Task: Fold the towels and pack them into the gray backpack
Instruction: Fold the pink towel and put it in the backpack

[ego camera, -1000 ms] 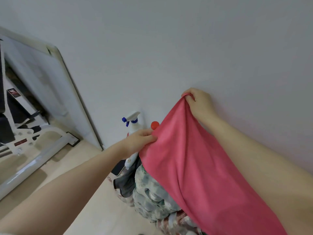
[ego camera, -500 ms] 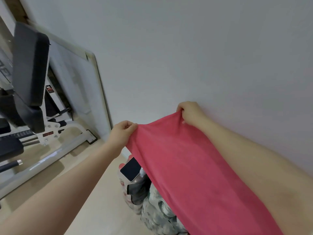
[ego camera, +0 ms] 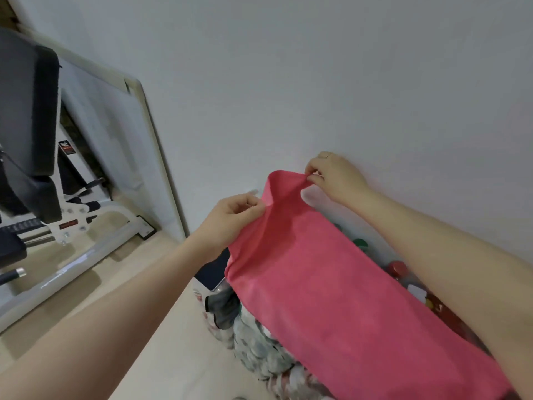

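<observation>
A pink towel (ego camera: 331,284) hangs in the air in front of a pale wall (ego camera: 317,67), held up by its top edge and draping down toward the lower right of the view. The left hand (ego camera: 230,217) pinches the near upper corner between thumb and curled fingers, the cloth bunched at the fingertips. The right hand (ego camera: 334,174) pinches the far upper corner the same way — thumb and forefinger closed on a small fold of fabric, the other fingers curled behind. Between the two hands the top edge sags into a shallow dip.

Below the towel, partly hidden by it, sits a heap of camouflage-patterned fabric (ego camera: 259,345) on a light wooden floor (ego camera: 161,342). A dark flat item with a white edge (ego camera: 212,274) pokes out just left of the towel — what it is cannot be told. To the right, between the towel and the right forearm, a few bottle tops show along the foot of the wall, one green cap (ego camera: 360,243) and one red cap (ego camera: 398,268).

At far left stands exercise equipment with a black padded rest (ego camera: 28,116) on a white metal frame (ego camera: 95,249), and a white-framed panel (ego camera: 121,134) leans against the wall behind it.
</observation>
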